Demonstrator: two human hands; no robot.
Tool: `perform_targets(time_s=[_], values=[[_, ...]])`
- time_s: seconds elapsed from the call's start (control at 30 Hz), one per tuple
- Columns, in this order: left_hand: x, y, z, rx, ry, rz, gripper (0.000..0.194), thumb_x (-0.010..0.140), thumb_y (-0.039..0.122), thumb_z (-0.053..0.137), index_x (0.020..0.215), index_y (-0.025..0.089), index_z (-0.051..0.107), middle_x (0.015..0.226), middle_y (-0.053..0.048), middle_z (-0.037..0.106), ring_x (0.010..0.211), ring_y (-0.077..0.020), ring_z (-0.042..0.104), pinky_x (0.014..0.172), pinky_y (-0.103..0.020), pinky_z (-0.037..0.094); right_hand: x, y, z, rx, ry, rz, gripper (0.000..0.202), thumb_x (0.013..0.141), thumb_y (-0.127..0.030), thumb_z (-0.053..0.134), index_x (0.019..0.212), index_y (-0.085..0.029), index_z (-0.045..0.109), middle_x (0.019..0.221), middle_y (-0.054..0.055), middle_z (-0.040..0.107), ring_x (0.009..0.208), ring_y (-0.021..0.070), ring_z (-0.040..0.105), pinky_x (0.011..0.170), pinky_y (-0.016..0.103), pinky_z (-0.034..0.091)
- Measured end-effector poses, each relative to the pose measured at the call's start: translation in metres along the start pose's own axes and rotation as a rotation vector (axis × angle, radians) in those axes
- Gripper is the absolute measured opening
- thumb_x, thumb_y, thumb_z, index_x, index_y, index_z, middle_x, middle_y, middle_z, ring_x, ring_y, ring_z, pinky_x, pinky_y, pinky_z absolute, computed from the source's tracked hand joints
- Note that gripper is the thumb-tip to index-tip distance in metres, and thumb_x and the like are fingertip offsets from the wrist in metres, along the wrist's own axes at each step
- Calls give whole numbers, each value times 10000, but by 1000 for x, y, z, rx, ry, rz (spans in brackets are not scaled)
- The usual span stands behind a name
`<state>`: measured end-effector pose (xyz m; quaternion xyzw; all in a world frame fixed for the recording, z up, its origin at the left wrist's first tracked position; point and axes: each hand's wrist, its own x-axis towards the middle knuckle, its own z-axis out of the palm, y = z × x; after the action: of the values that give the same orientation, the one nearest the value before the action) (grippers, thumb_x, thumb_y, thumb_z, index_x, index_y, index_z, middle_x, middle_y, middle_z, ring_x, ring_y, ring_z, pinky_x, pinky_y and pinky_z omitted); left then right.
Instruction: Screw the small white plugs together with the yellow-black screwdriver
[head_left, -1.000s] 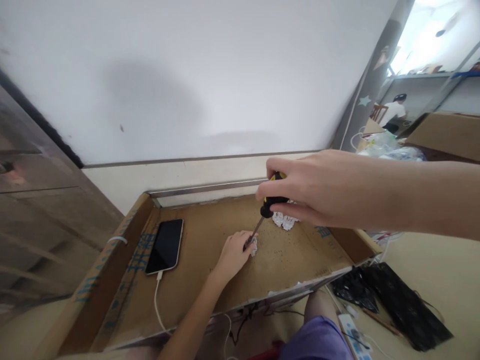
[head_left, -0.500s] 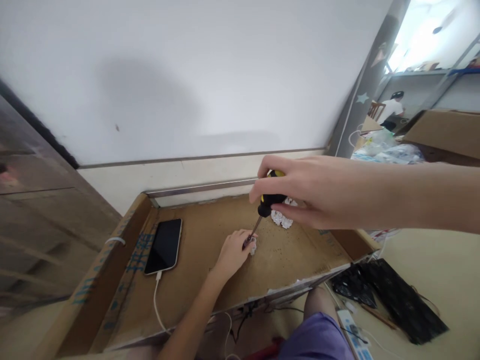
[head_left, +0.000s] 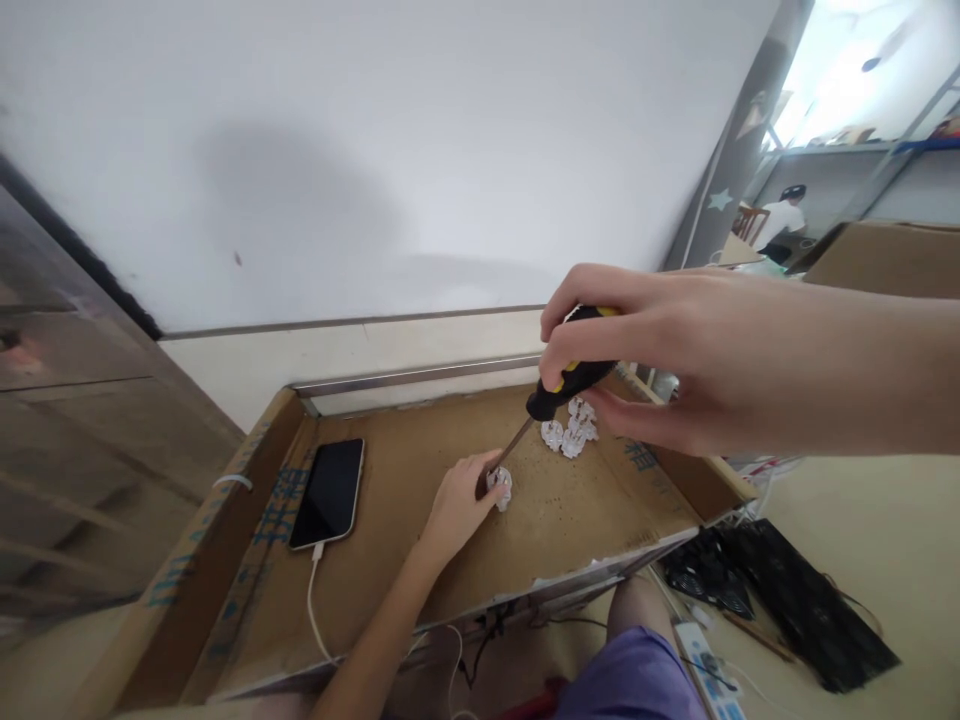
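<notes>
A black and yellow screwdriver [head_left: 574, 378] is gripped in my right hand [head_left: 660, 350], its shaft slanting down to the left. Its tip reaches a small clear plastic piece [head_left: 501, 488] on the cardboard surface [head_left: 420, 430]. My left hand [head_left: 459, 505] pinches that piece at its left side, fingers curled round it; the exact contact of the tip is hidden by the fingers. Beyond, under my right hand, several similar clear plastic pieces [head_left: 574, 430] lie in a small cluster.
On the left lies a phone [head_left: 328, 494] with a white cable [head_left: 311, 600] plugged in. Raised cardboard edges [head_left: 217, 520] flank the surface. A white panel [head_left: 450, 150] stands behind. Black items [head_left: 802, 600] and a power strip [head_left: 705, 665] are on the floor. A person [head_left: 782, 222] sits far off.
My right hand has moved right and slightly up, and the screwdriver leans over more. More of the clear piece shows beside my left hand, which has shifted slightly left.
</notes>
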<state>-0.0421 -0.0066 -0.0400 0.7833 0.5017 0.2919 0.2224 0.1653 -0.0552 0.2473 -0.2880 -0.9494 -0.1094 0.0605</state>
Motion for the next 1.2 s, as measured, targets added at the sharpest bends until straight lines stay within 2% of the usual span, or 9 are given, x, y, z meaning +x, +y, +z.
perform_targets(time_s=[0.27,0.4,0.5,0.63,0.73,0.83,1.0,1.07,1.2], values=[[1,1,-25,203,169,76,163,885,278,534,987,205,637,961,-18,704,878,-187,627,820,-315,442,-10,-1,-3,-62,67,-10,251,864,-209,434,1067,-240,578,1104,24,493,618,75,515,556,276,416],[9,-14,-31,238,247,87,165,869,304,567,1001,225,627,895,-1,710,845,-185,640,773,-307,444,-28,12,11,-166,244,-35,268,902,-357,398,1061,-249,583,1067,10,488,679,90,547,575,264,442],[16,-28,-31,257,287,82,187,853,330,590,1002,224,630,830,-1,702,797,-188,640,753,-312,445,-55,15,56,-195,313,66,241,896,-342,448,1065,-232,581,1036,44,512,758,134,571,610,280,470],[19,-40,-26,231,250,87,193,863,348,566,1001,230,633,807,0,691,736,-177,627,736,-314,446,-97,-9,156,18,350,363,164,875,-239,474,1013,-239,563,1019,54,535,866,150,599,728,276,510],[14,-40,-22,196,202,79,181,869,336,552,998,238,633,819,5,689,741,-173,619,737,-313,443,-121,-35,227,58,340,510,120,847,-198,470,940,-199,546,942,65,539,757,129,623,628,229,518],[10,-35,-19,197,134,78,150,862,297,566,982,240,635,831,12,691,771,-175,616,758,-318,436,-131,-45,268,79,330,612,128,830,-219,468,930,-188,540,872,55,558,650,136,617,534,241,497],[9,-31,-19,176,130,67,156,874,298,554,994,230,626,891,2,696,829,-180,614,774,-315,435,-106,-40,266,117,296,706,167,812,-314,533,923,-202,586,909,88,606,856,259,608,704,383,484],[8,-32,-20,189,188,61,162,897,273,509,996,215,623,929,-13,692,848,-184,608,767,-316,436,-78,-47,259,180,273,705,233,839,-343,516,1032,-225,571,981,75,602,917,229,596,770,359,474],[5,-35,-21,265,253,84,253,894,158,432,1066,216,608,998,-26,677,880,-191,594,782,-334,425,-10,-69,270,298,205,752,311,818,-407,565,1060,-213,552,990,54,588,761,177,613,565,276,457]])
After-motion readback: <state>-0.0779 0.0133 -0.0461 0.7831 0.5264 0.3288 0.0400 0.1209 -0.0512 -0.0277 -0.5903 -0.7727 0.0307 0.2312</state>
